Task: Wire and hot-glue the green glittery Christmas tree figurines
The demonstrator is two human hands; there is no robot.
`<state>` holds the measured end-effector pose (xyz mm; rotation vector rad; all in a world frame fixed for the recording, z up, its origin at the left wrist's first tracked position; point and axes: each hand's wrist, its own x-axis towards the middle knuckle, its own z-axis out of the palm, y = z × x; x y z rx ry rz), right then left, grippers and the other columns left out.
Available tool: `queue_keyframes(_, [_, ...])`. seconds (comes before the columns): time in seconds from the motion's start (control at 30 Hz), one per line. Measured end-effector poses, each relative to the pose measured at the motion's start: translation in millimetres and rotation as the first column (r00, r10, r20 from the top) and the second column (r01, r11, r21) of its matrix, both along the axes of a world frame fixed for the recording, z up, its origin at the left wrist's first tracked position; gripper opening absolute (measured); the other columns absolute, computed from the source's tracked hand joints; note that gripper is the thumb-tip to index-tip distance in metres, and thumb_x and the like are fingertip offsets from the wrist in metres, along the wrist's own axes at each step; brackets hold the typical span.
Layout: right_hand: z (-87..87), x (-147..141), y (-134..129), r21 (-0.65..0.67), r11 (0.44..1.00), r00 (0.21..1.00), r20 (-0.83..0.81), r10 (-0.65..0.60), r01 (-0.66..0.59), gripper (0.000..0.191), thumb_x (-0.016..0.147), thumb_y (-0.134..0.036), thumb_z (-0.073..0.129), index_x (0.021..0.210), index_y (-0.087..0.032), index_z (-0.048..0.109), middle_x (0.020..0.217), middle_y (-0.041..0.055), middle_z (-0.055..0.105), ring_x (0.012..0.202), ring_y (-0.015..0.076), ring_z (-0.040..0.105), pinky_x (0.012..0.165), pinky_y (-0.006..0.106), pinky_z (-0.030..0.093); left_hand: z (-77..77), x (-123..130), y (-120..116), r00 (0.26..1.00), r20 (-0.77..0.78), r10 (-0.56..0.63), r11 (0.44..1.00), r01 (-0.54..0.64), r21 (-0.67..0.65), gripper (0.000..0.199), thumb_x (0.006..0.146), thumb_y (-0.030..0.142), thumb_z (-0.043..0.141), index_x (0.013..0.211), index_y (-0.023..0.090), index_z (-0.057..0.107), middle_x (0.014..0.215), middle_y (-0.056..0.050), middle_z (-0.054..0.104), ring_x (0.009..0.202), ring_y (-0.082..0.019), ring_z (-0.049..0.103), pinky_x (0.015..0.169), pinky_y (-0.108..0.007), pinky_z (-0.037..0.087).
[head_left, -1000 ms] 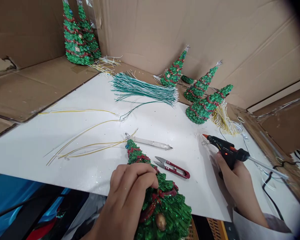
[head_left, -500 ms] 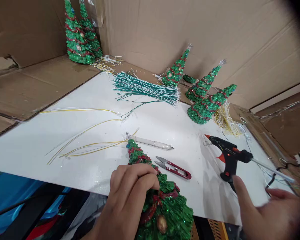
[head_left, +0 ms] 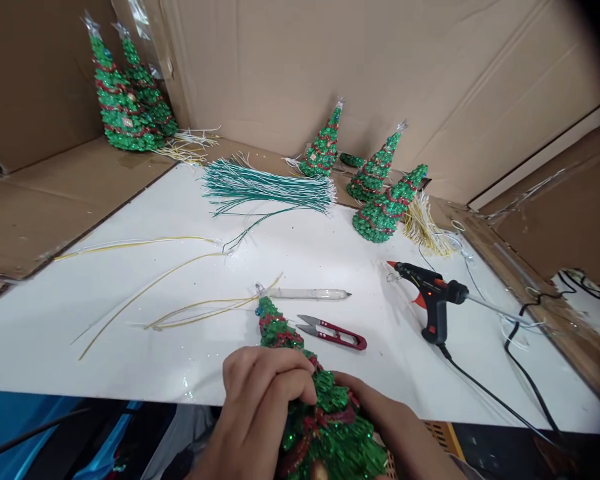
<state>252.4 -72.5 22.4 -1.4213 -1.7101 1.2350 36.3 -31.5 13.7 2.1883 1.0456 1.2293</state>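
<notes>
both hands (head_left: 267, 400) grip the glitter tree (head_left: 330, 400); support it low, sparing its tip.

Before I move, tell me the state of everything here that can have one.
Front tree: tilted, in hand
Left hand: closed on it
Right hand: beside it, fingers hidden
Glue gun: light lit, set down
Snips: blades apart
Pen: tip exposed
Green wires: loosely bunched
Back left trees: upright, star-topped
</notes>
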Motion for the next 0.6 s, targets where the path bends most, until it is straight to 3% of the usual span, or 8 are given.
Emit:
queue_keyframes(0.07, [0.8, -5.7, 3.5, -0.010, 1.000, 0.998, -0.065, -0.028, 0.027, 0.084, 0.082, -0.083, 0.061, 0.144, -0.025, 0.064, 0.142, 0.0148, 0.069, 0.130, 0.0396, 0.066, 0.111, 0.054, 0.050, 1.1, -1.5, 0.6, 0.998, 0.008, 0.064, 0.998, -0.063, -0.029, 0.027, 0.079, 0.018, 0.060, 0.102, 0.028, 0.050, 0.104, -0.002, 0.061, 0.095, -0.026, 0.052, 0.083, -0.038, 0.035])
queue_keyframes(0.17, [5.7, -17.8, 6.7, -0.091, 0.982, 0.971, -0.163, -0.177, 0.164, 0.077, 0.078, -0.077, 0.073, 0.138, -0.030, 0.067, 0.143, 0.0118, 0.069, 0.133, 0.0368, 0.063, 0.112, 0.051, 0.049, 5.9, -6.8, 3.0, 0.986, 0.007, 0.167, 0.986, -0.166, -0.009, 0.028, 0.082, 0.012, 0.053, 0.104, 0.030, 0.051, 0.106, -0.003, 0.060, 0.102, -0.027, 0.050, 0.091, -0.040, 0.036])
queue_keyframes(0.3, [12.2, -33.1, 18.1, -0.209, 0.964, 0.881, -0.408, -0.239, 0.164, 0.075, 0.067, -0.070, 0.087, 0.128, -0.031, 0.069, 0.129, 0.0086, 0.075, 0.120, 0.0316, 0.070, 0.102, 0.043, 0.056, 7.6, -21.1, 10.7, 0.991, 0.009, 0.136, 0.987, -0.136, 0.086, 0.034, 0.082, 0.028, 0.061, 0.116, 0.031, 0.058, 0.124, -0.006, 0.056, 0.117, -0.031, 0.050, 0.102, -0.044, 0.041])
queue_keyframes(0.4, [9.1, -38.9, 30.2, -0.181, 0.975, 0.839, -0.505, -0.203, 0.128, 0.071, 0.065, -0.065, 0.091, 0.122, -0.030, 0.067, 0.125, 0.0076, 0.075, 0.116, 0.0289, 0.071, 0.096, 0.038, 0.056, 0.6, -30.2, 17.6, 0.992, 0.079, 0.095, 0.992, -0.102, 0.080, 0.071, 0.075, 0.039, 0.076, 0.140, 0.034, 0.048, 0.148, -0.006, 0.046, 0.135, -0.033, 0.044, 0.110, -0.049, 0.043])
queue_keyframes(0.5, [0.4, -40.5, 39.9, -0.106, 0.986, 0.821, -0.546, -0.166, 0.129, 0.069, 0.069, -0.063, 0.089, 0.125, -0.033, 0.062, 0.129, 0.0066, 0.073, 0.119, 0.0276, 0.069, 0.098, 0.037, 0.055, -10.8, -32.6, 24.3, 0.981, 0.130, 0.143, 0.989, -0.136, -0.057, 0.123, 0.060, 0.044, 0.092, 0.160, 0.032, 0.021, 0.168, -0.013, 0.025, 0.153, -0.043, 0.029, 0.119, -0.061, 0.039])
queue_keyframes(0.53, [-2.5, -40.7, 42.3, -0.075, 0.988, 0.821, -0.550, -0.153, 0.134, 0.067, 0.071, -0.062, 0.089, 0.126, -0.034, 0.061, 0.130, 0.0056, 0.073, 0.120, 0.0267, 0.068, 0.099, 0.036, 0.054, -14.3, -32.2, 26.6, 0.979, 0.132, 0.154, 0.982, -0.137, -0.133, 0.136, 0.056, 0.046, 0.096, 0.163, 0.032, 0.014, 0.170, -0.015, 0.021, 0.154, -0.046, 0.029, 0.118, -0.065, 0.040])
queue_keyframes(0.6, [-7.3, -40.9, 46.2, -0.012, 0.991, 0.833, -0.540, -0.118, 0.133, 0.064, 0.073, -0.058, 0.090, 0.125, -0.037, 0.060, 0.131, 0.0033, 0.072, 0.122, 0.0243, 0.068, 0.101, 0.035, 0.054, -19.2, -30.8, 31.1, 0.974, 0.207, 0.087, 0.954, -0.021, -0.300, 0.144, 0.054, 0.048, 0.098, 0.163, 0.039, 0.005, 0.167, -0.017, 0.031, 0.147, -0.047, 0.044, 0.112, -0.068, 0.048])
